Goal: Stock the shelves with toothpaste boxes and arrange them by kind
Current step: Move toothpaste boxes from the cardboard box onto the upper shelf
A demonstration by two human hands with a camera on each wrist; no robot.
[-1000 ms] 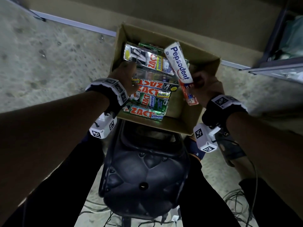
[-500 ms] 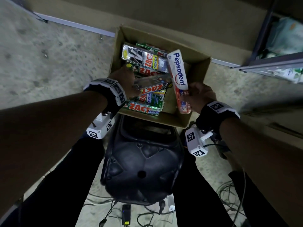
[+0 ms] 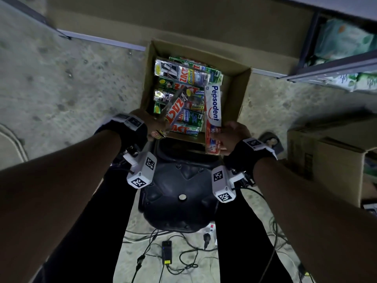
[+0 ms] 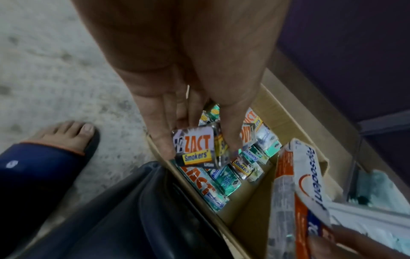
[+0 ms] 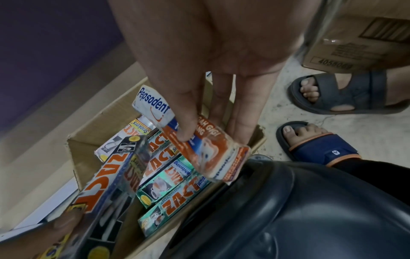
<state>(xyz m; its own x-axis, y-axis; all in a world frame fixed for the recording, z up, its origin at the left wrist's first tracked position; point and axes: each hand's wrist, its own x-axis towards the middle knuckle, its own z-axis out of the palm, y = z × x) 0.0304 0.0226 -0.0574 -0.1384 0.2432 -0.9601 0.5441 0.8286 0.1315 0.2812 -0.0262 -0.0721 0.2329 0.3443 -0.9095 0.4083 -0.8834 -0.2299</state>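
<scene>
Main risk, in my judgement: the left hand (image 3: 152,124) holds the ZACT Smokers box (image 3: 177,108) only by its near end, thumb on one side and fingers on the other, so the long box sticks out over the carton (image 3: 240,94) w/o support; if the grip loosens, it can twist and drop back onto the other ZACT boxes (image 3: 189,117) inside. The film wrap looks shiny, so prob. slippery too. Same for the right hand (image 3: 232,137): it pinches the Pepsodent box (image 3: 213,111) near its lower end, thumb on the printed face, fingers behind, and the far end leans over the carton. Also, two diff. kinds are in hand at once, so a mix-up on the shelf (image 3: 334,66) is possible if both go to one row. Pose: both forearms reach forward and down, palms turned inward, hands just above the carton's near edge, w/ a black stool (image 3: 179,193) below them. The shelf is at the upper right, well apart from both hands.
</scene>
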